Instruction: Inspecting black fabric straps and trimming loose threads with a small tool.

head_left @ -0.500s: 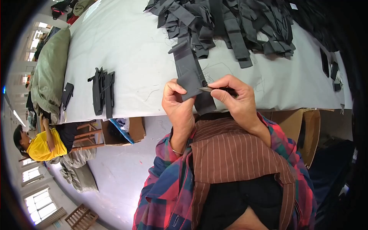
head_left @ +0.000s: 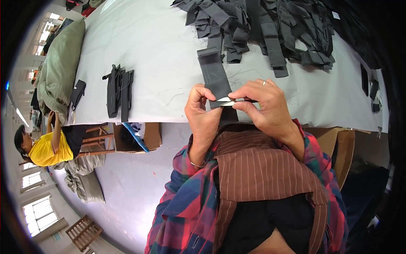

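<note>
A dark grey fabric strip (head_left: pixel 215 74) lies along the near edge of the table, its upper end flat on the white covering. My left hand (head_left: pixel 200 106) pinches the strip lower down between thumb and fingers. In my right hand (head_left: pixel 265 101) is a pair of thread snips (head_left: pixel 223 99), gripped between thumb and fingers. Both pale blades point left across the strip, spread slightly apart, close to my left fingertips. Whether they touch a thread cannot be made out.
A heap of dark strips (head_left: pixel 272 42) covers the far side of the table (head_left: pixel 165 55), with loose threads around it. Folded dark pieces (head_left: pixel 120 93) lie at left, beside a large green sack (head_left: pixel 63 63). A person in yellow (head_left: pixel 54 148) is at the far left.
The snips' blades have parted and lie across the strip. The strip's folded-over part has been turned down, and both hands have shifted slightly right in the picture.
</note>
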Tool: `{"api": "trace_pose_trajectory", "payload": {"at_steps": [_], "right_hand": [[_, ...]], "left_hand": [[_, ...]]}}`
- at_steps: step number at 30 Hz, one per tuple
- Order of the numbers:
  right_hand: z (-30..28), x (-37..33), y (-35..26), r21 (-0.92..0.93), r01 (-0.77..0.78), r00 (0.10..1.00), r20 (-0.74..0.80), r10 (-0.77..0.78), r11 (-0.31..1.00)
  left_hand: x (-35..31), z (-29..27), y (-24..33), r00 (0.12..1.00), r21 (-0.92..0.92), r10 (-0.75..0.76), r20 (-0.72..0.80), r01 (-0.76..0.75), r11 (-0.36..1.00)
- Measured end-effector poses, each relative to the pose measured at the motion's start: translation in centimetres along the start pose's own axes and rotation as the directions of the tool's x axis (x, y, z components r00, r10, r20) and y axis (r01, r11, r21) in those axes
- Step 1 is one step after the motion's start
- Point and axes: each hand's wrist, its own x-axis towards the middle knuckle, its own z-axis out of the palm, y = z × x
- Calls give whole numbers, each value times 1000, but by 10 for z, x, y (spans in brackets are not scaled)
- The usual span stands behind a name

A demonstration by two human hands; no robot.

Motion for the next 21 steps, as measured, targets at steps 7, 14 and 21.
{"api": "trace_pose_trajectory", "payload": {"at_steps": [7,14,21], "right_hand": [[1,2,-1,44,-4,1000,5,3,999],[3,-1,6,134,-36,999,31,32,990],[1,15,13,559,-450,893,285,349,696]], "left_hand": [[-1,-1,2,1000,-1,-17,7,17,1000],[-4,-1,2,1000,-5,-28,15,28,1000],[-6,-2,0,983,150,75,168,-101,984]]}}
